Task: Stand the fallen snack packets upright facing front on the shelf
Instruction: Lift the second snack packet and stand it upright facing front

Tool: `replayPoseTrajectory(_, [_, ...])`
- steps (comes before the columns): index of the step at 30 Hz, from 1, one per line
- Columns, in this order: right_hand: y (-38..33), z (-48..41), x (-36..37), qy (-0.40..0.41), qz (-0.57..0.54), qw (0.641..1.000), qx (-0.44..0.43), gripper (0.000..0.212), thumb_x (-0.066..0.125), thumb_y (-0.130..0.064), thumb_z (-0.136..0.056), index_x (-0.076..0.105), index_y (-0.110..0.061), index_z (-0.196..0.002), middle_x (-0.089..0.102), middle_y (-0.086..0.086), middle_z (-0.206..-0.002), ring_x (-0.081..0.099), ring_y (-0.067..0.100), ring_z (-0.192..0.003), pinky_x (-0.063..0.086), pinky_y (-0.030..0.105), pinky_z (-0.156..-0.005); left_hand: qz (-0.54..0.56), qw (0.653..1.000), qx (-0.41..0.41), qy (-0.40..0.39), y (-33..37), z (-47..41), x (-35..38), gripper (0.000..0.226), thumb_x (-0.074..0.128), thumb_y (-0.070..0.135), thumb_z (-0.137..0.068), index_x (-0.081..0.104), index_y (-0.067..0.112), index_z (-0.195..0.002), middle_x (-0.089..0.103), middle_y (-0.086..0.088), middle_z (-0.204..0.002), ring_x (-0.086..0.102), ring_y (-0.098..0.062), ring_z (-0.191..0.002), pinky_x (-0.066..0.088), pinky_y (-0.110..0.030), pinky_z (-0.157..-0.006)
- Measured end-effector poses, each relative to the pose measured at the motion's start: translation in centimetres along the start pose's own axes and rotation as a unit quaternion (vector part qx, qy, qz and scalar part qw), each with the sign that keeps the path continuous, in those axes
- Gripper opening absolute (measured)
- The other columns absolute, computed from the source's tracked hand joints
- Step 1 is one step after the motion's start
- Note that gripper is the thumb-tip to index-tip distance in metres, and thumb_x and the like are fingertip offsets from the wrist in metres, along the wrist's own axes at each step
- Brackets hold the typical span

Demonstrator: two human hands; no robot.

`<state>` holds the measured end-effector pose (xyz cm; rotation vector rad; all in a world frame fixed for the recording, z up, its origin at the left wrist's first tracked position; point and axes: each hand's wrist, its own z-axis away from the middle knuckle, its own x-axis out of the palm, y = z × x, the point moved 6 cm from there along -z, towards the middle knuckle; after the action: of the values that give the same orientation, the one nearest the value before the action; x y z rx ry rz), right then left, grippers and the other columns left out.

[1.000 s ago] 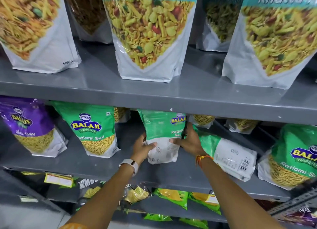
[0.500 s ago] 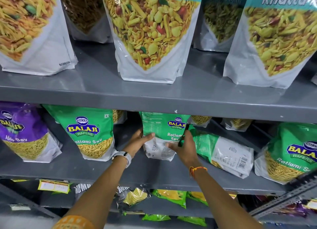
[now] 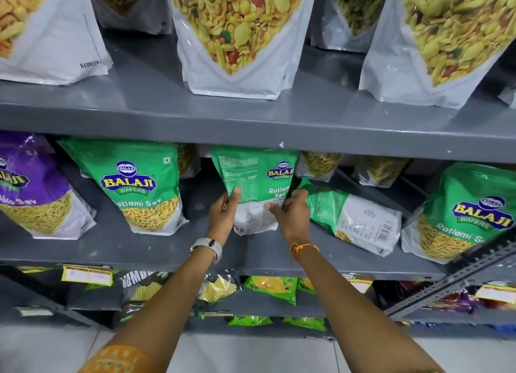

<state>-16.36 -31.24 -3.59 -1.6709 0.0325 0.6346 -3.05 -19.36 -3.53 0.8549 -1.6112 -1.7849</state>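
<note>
A green Balaji Ratlami Sev packet [image 3: 255,174] stands upright in the middle of the grey middle shelf [image 3: 139,247], its back panel with small print and barcode toward me. My left hand [image 3: 223,213] grips its left edge and my right hand [image 3: 291,213] grips its right edge. Just right of it, another green packet [image 3: 354,219] lies fallen on its side, back and barcode up. Upright front-facing Ratlami Sev packets stand at the left [image 3: 136,185] and far right [image 3: 469,213].
A purple Aloo Sev packet [image 3: 33,188] stands at far left. More sev packets [image 3: 321,163] sit behind. Large white namkeen pouches [image 3: 237,37] line the upper shelf. Small chip packets [image 3: 270,286] fill the lower shelf. A slotted metal upright [image 3: 460,280] crosses the right side.
Both hands have pushed the held packet farther back and more upright under the upper shelf. The view has moved closer to the shelf.
</note>
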Motion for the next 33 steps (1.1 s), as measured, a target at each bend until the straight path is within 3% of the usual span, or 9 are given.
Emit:
replayPoseTrajectory(4, [-0.2, -0.4, 1.2, -0.05, 0.036, 0.997, -0.045, 0.021, 0.072, -0.018, -0.077, 0.052, -0.016, -0.078, 0.055, 0.007, -0.084, 0.051, 0.016, -0.071, 0.043, 0.031, -0.068, 0.015, 1.0, 0.02, -0.001, -0.9, 2.8, 1.6, 0.047, 0.041, 0.061, -0.085, 0.051, 0.03, -0.119, 0.059, 0.003, -0.124, 0.055, -0.015, -0.113, 0.042, -0.031, -0.092])
replayPoseTrajectory(8, [-0.3, 0.4, 2.0, -0.134, 0.019, 0.989, -0.053, 0.004, 0.07, -0.016, -0.078, 0.067, -0.016, -0.077, 0.05, 0.005, -0.107, 0.048, 0.014, -0.102, 0.037, 0.023, -0.085, -0.031, 0.996, 0.078, 0.028, -1.5, 3.9, 2.2, 0.068, 0.025, 0.074, -0.079, 0.051, 0.023, -0.116, 0.057, 0.001, -0.118, 0.054, -0.014, -0.109, 0.043, -0.033, -0.092])
replayPoseTrajectory(12, [0.8, 2.7, 2.3, -0.17, -0.011, 0.985, -0.012, 0.066, 0.074, -0.032, -0.074, 0.046, -0.013, -0.13, 0.02, 0.004, -0.151, 0.025, 0.017, -0.139, 0.024, 0.02, -0.105, 0.026, 0.991, 0.01, 0.129, -1.5, 2.9, 0.2, 0.061, 0.02, 0.061, -0.089, 0.061, 0.016, -0.096, 0.066, -0.007, -0.097, 0.062, -0.026, -0.089, 0.048, -0.029, -0.075])
replayPoseTrajectory(14, [0.5, 3.9, 3.1, -0.17, -0.015, 0.985, -0.025, 0.088, 0.077, -0.044, -0.067, 0.034, -0.014, -0.138, 0.019, 0.003, -0.15, 0.027, 0.019, -0.137, 0.027, 0.022, -0.104, -0.012, 0.99, -0.028, 0.141, -1.4, 1.1, -0.6, 0.055, 0.027, 0.051, -0.094, 0.061, 0.009, -0.103, 0.066, -0.013, -0.102, 0.062, -0.031, -0.09, 0.048, -0.026, -0.07])
replayPoseTrajectory(16, [0.1, 4.3, 3.7, -0.14, 0.001, 0.989, -0.043, 0.095, 0.075, -0.054, -0.063, 0.032, -0.015, -0.138, 0.024, 0.006, -0.145, 0.033, 0.022, -0.133, 0.033, 0.024, -0.102, -0.056, 0.992, -0.064, 0.091, -1.3, -0.8, -0.4, 0.056, 0.034, 0.055, -0.089, 0.057, 0.009, -0.112, 0.059, -0.016, -0.12, 0.055, -0.033, -0.111, 0.045, -0.034, -0.088])
replayPoseTrajectory(22, [-0.7, 3.3, 3.4, -0.124, 0.043, 0.989, -0.07, 0.067, 0.064, -0.025, -0.083, 0.033, -0.01, -0.14, 0.043, 0.015, -0.135, 0.046, 0.028, -0.122, 0.04, 0.029, -0.095, 0.017, 0.989, -0.142, -0.036, -0.7, -0.6, 1.7, 0.055, 0.022, 0.048, -0.097, 0.046, 0.015, -0.134, 0.042, -0.01, -0.143, 0.038, -0.025, -0.134, 0.029, -0.034, -0.109])
replayPoseTrajectory(27, [0.3, 2.2, 2.5, -0.164, -0.022, 0.986, -0.022, 0.049, 0.055, -0.005, -0.086, 0.04, -0.013, -0.132, 0.06, 0.009, -0.12, 0.056, 0.022, -0.107, 0.045, 0.031, -0.089, -0.016, 0.999, -0.046, -0.025, -1.2, 0.9, 1.7, 0.042, 0.024, 0.039, -0.099, 0.051, 0.014, -0.12, 0.054, -0.012, -0.119, 0.055, -0.019, -0.11, 0.032, -0.012, -0.08])
replayPoseTrajectory(31, [0.6, 0.6, 1.9, -0.213, -0.014, 0.977, 0.004, 0.037, 0.049, 0.004, -0.088, 0.036, -0.007, -0.121, 0.051, 0.002, -0.08, 0.05, 0.011, -0.072, 0.043, 0.013, -0.06, -0.048, 0.999, -0.016, 0.004, -2.9, 2.1, 1.4, 0.042, 0.032, 0.039, -0.097, 0.048, 0.005, -0.117, 0.056, -0.006, -0.11, 0.054, -0.021, -0.103, 0.034, -0.016, -0.076])
replayPoseTrajectory(33, [0.6, -0.3, 1.5, -0.215, -0.003, 0.977, 0.008, 0.04, 0.047, 0.004, -0.089, 0.036, -0.002, -0.128, 0.054, 0.009, -0.087, 0.054, 0.021, -0.082, 0.046, 0.014, -0.063, -0.077, 0.996, -0.004, 0.048, -2.6, 2.0, 0.6, 0.04, 0.035, 0.037, -0.096, 0.049, 0.004, -0.115, 0.06, -0.009, -0.111, 0.054, -0.02, -0.098, 0.034, -0.017, -0.074])
